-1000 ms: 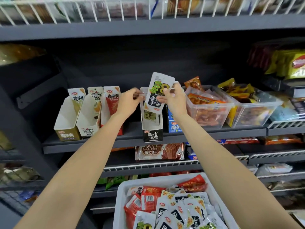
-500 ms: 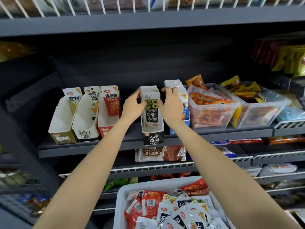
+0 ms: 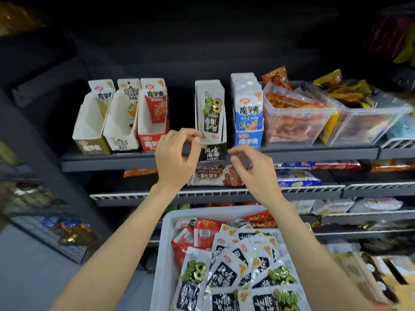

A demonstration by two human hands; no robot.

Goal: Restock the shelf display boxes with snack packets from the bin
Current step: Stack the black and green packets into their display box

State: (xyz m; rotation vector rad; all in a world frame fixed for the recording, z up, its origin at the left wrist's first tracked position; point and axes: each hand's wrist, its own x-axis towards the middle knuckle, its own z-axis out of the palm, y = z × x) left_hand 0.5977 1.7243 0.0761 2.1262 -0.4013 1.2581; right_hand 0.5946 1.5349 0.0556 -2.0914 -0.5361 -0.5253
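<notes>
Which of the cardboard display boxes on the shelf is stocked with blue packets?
The blue display box, rightmost of the five and right next to the clear tub. Its blue-and-white packets fill it; the three boxes on the left look almost empty.

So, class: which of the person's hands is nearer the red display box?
Left. The left hand overlaps the red display box's lower right corner; the right hand sits further right.

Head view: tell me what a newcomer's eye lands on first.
Two bare hands hang mid-frame holding nothing, left hand and right hand, fingers loosely curled in front of the black-fronted display box on the dark shelf. Below them, the white bin brims with black-and-white snack packets. Left on the shelf, three display boxes look nearly empty.
</notes>
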